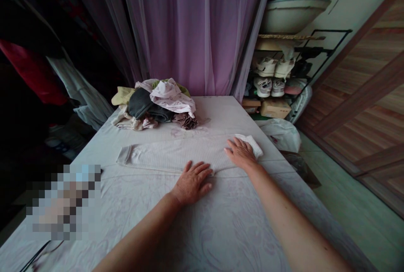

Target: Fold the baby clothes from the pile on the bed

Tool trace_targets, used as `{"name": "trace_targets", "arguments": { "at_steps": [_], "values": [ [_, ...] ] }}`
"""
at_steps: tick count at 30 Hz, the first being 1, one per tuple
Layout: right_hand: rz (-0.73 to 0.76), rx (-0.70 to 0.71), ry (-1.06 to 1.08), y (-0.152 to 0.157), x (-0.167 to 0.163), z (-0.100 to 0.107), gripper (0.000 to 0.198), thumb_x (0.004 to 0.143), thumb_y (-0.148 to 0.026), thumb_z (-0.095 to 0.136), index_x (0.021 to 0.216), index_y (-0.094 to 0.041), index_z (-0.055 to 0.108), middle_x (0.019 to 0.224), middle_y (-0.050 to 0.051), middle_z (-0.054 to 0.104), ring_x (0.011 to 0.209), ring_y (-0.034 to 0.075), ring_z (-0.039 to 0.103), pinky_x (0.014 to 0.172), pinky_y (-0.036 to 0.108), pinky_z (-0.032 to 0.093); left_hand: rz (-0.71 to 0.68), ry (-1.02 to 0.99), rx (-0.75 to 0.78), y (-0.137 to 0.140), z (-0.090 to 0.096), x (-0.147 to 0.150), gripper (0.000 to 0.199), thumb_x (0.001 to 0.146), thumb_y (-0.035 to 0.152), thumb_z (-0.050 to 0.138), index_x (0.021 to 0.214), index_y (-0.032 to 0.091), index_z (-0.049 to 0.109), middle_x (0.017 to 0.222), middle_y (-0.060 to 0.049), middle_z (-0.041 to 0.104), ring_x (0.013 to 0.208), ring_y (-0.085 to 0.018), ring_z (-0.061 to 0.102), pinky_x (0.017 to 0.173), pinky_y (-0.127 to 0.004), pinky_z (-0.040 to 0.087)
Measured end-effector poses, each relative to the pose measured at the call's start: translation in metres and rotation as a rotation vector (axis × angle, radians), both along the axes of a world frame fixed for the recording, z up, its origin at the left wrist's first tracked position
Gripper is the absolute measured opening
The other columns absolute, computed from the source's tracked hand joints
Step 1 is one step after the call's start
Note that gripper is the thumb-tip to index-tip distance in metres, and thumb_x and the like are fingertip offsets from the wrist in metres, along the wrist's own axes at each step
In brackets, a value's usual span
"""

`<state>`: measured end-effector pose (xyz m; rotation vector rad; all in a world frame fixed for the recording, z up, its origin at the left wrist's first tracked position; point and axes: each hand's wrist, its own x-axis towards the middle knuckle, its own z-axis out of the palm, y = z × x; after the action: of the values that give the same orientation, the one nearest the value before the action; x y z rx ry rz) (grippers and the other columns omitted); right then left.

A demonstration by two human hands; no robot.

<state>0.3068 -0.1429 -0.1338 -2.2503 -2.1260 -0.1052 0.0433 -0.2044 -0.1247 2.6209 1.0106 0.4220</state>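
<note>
Head view: left hand (192, 183), right hand (241, 153) spread flat, touching white garment (167, 154); clothes pile (142, 103) beyond, purple curtain (186, 28) behind.

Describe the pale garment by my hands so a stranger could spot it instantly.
Face the purple curtain and the cloth-covered surface before it. Nearer than the clothes heap, a whitish, faintly striped garment lies in a long strip, left hand at its near edge, right hand toward its right end. It lies flat, unlike that crumpled, multicoloured heap.
</note>
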Motion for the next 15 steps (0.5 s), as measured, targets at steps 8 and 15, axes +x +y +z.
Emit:
{"name": "trace_targets", "arguments": {
  "at_steps": [8, 15],
  "values": [
    [0.126, 0.070, -0.011, 0.006, -0.003, 0.000, 0.049, 0.096, -0.042, 0.035, 0.141, -0.027, 0.049, 0.152, 0.008, 0.042, 0.141, 0.029, 0.031, 0.114, 0.054, 0.019, 0.448, 0.195, 0.138, 0.068, 0.006, -0.098, 0.050, 0.098, 0.048, 0.035, 0.140, 0.025, 0.050, 0.150, -0.009, 0.046, 0.142, -0.029, 0.035, 0.116, -0.054, 0.025],
    [-0.032, 0.025, -0.010, 0.008, 0.004, -0.010, 0.053, 0.096, -0.051, 0.033, 0.142, -0.030, 0.047, 0.153, 0.008, 0.040, 0.140, 0.031, 0.033, 0.111, 0.056, 0.021, 0.678, 0.393, 0.048, 0.080, 0.002, -0.156, 0.062, 0.095, 0.057, 0.035, 0.148, 0.026, 0.040, 0.157, -0.009, 0.033, 0.145, -0.032, 0.027, 0.115, -0.054, 0.023]
  ]
}}
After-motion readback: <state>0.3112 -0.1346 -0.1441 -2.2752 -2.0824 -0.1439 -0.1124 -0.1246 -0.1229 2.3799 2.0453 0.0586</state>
